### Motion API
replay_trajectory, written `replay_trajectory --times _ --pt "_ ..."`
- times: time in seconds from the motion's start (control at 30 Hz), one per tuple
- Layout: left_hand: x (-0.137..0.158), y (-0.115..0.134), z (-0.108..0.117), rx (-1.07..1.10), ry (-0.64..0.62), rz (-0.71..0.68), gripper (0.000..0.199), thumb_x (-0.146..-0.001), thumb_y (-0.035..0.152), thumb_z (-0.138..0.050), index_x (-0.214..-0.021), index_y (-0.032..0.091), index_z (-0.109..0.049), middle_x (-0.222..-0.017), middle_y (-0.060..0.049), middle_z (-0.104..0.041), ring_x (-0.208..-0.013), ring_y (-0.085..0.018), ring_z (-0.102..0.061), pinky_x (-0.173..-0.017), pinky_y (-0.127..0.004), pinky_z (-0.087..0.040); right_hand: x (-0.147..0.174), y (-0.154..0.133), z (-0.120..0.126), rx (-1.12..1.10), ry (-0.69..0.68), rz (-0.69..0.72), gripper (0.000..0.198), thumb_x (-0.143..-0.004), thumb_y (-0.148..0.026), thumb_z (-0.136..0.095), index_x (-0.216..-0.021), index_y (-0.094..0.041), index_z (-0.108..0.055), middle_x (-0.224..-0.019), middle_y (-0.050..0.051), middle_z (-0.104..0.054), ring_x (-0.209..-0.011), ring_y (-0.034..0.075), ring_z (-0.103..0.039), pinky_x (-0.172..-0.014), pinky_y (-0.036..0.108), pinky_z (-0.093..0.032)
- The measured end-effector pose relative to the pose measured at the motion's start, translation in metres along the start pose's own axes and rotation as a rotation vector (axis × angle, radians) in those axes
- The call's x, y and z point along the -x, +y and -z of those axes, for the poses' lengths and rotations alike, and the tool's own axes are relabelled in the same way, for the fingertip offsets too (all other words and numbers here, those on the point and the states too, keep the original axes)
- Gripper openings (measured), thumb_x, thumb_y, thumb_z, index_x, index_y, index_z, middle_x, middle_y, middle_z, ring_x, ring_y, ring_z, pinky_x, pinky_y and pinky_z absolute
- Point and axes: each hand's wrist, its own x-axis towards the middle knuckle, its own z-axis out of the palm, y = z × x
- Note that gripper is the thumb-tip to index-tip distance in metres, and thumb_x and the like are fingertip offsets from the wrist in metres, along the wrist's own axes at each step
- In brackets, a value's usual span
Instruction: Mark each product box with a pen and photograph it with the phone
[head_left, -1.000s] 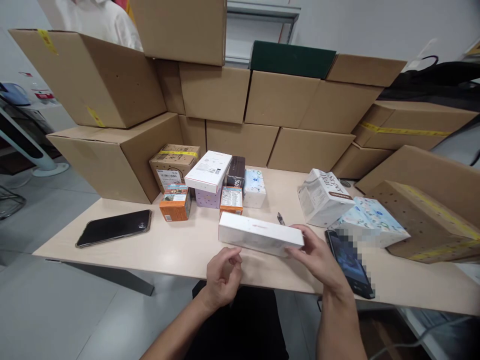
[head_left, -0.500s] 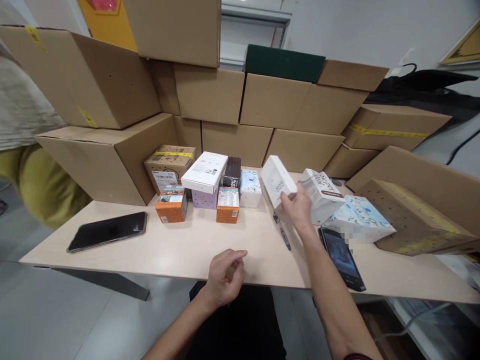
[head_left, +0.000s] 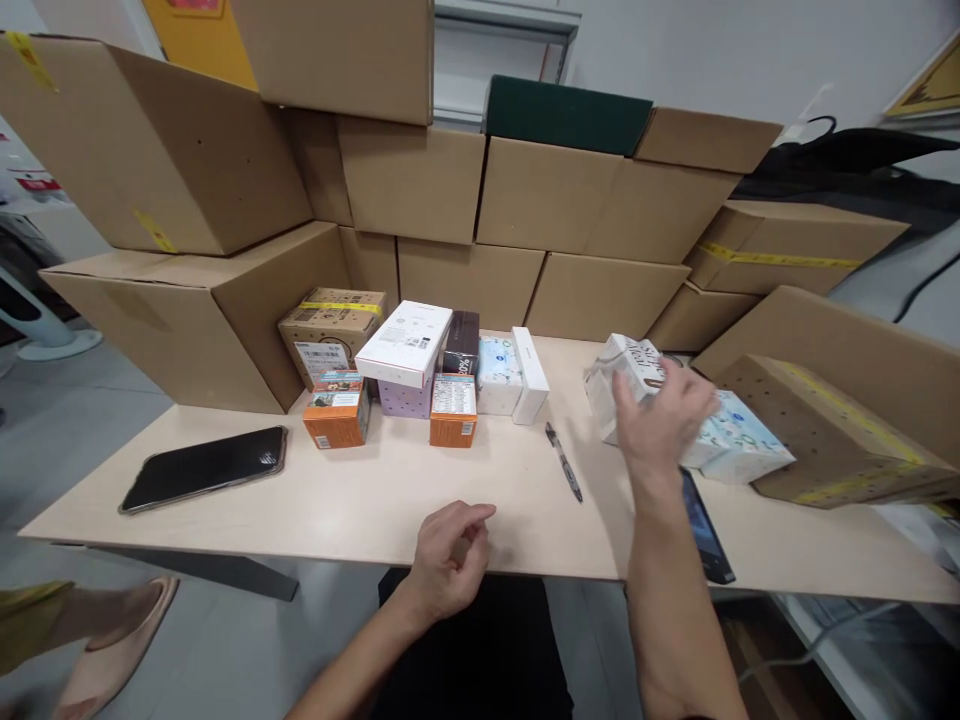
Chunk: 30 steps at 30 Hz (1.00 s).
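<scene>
My right hand (head_left: pixel 664 415) is over the white box with "Super Meal" lettering (head_left: pixel 616 385), thumb and fingers spread apart. The hand covers part of that box, and whether it touches it I cannot tell. Just right of the hand lies a white pack with a blue floral print (head_left: pixel 750 440). My left hand (head_left: pixel 454 555) rests at the table's front edge with loosely curled fingers and nothing in them. A slim white box (head_left: pixel 530 375) stands on edge against a floral-printed white box (head_left: pixel 499 375). In front of it lies a pen (head_left: pixel 564 462).
Orange boxes (head_left: pixel 336 410), a purple box (head_left: pixel 405 398) and a white flat box (head_left: pixel 405 343) are grouped at centre left. A phone (head_left: pixel 204 468) lies left; a dark handheld device (head_left: pixel 705 530) is partly under my right arm. Cardboard boxes (head_left: pixel 472 285) wall the back. A person's foot (head_left: pixel 112 650) shows lower left.
My right hand has let go of the slim white box, now upright beside the floral box, and moved right to the lettered box. My left hand stays put. The person at left has shifted.
</scene>
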Motion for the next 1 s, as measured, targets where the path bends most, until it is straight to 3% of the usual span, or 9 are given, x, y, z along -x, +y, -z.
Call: replay_trajectory --times 0.07,0.17,0.23,0.33,0.57,0.7,0.77,0.87,1.0 --pt "0.000 0.000 0.000 -0.002 -0.004 0.000 0.037 -0.083 0.004 -0.053 -0.116 0.020 -0.059 -0.073 0.000 -0.059 -0.065 -0.012 -0.054 -0.061 -0.024 -0.045 -0.008 0.013 0.013 0.180 0.071 -0.057 0.082 -0.082 -0.066 -0.056 -0.144 -0.014 -0.043 -0.142 0.028 -0.034 -0.128 0.047 -0.032 -0.102 0.063 -0.027" --pt "0.001 -0.001 0.000 -0.003 -0.012 0.010 0.037 -0.083 0.004 -0.053 -0.116 0.020 -0.059 -0.073 0.000 -0.058 -0.064 -0.012 -0.053 -0.061 -0.024 -0.045 -0.017 0.033 0.015 0.304 -0.108 -0.209 0.092 -0.075 -0.065 -0.064 -0.145 -0.011 -0.040 -0.135 0.032 -0.041 -0.123 0.051 -0.037 -0.098 0.065 -0.030" --pt "0.002 -0.002 -0.001 -0.008 -0.013 0.013 0.038 -0.083 0.004 -0.053 -0.117 0.020 -0.059 -0.074 0.000 -0.058 -0.064 -0.012 -0.053 -0.061 -0.024 -0.044 -0.020 0.043 0.009 0.289 -0.209 -0.265 0.089 -0.073 -0.061 -0.066 -0.142 -0.009 -0.044 -0.123 0.030 -0.049 -0.117 0.049 -0.045 -0.094 0.063 -0.036" --pt "0.003 -0.004 -0.002 -0.010 -0.009 0.017 0.038 -0.084 0.005 -0.053 -0.117 0.021 -0.059 -0.074 0.000 -0.058 -0.065 -0.012 -0.052 -0.061 -0.024 -0.044 -0.019 0.046 0.000 0.231 -0.206 -0.263 0.081 -0.075 -0.053 -0.066 -0.141 -0.011 -0.046 -0.117 0.024 -0.053 -0.110 0.042 -0.054 -0.092 0.057 -0.043" --pt "0.005 -0.005 -0.002 0.047 0.011 0.090 0.036 -0.087 0.006 -0.053 -0.118 0.022 -0.060 -0.075 -0.001 -0.058 -0.067 -0.012 -0.052 -0.063 -0.025 -0.045 -0.001 0.031 0.033 0.099 0.136 -0.165 0.077 -0.071 -0.049 -0.066 -0.137 -0.010 -0.056 -0.122 0.022 -0.059 -0.117 0.036 -0.054 -0.101 0.049 -0.041" --pt "0.006 -0.005 0.000 0.112 0.036 0.099 0.037 -0.088 0.007 -0.053 -0.121 0.022 -0.060 -0.077 -0.002 -0.060 -0.069 -0.013 -0.054 -0.066 -0.026 -0.046 0.014 0.028 0.073 -0.346 0.362 -0.127 0.073 -0.061 -0.043 -0.076 -0.128 -0.015 -0.064 -0.118 0.014 -0.066 -0.099 0.029 -0.064 -0.092 0.048 -0.049" --pt "0.007 -0.007 0.001 0.157 0.113 0.109 0.037 -0.089 0.010 -0.054 -0.123 0.022 -0.060 -0.082 -0.003 -0.061 -0.075 -0.015 -0.056 -0.070 -0.028 -0.047 0.025 0.027 0.086 -0.655 0.312 -0.212 0.065 -0.064 -0.040 -0.077 -0.123 -0.017 -0.066 -0.110 0.010 -0.069 -0.089 0.023 -0.067 -0.085 0.043 -0.053" --pt "0.008 -0.009 0.000 0.234 0.349 0.171 0.035 -0.089 0.020 -0.057 -0.124 0.022 -0.062 -0.098 -0.007 -0.062 -0.089 -0.019 -0.058 -0.081 -0.032 -0.048 0.046 0.026 0.092 -0.923 0.070 -0.310 0.055 -0.066 -0.036 -0.077 -0.118 -0.019 -0.069 -0.106 0.007 -0.071 -0.088 0.020 -0.067 -0.082 0.037 -0.054" --pt "0.008 -0.011 -0.002 0.355 0.631 0.314 0.036 -0.088 0.034 -0.060 -0.123 0.023 -0.062 -0.114 -0.009 -0.060 -0.102 -0.021 -0.058 -0.092 -0.035 -0.046 0.074 0.022 0.076 -0.870 -0.283 -0.110 0.052 -0.067 -0.035 -0.080 -0.117 -0.025 -0.070 -0.122 0.007 -0.067 -0.104 0.024 -0.066 -0.085 0.034 -0.056"
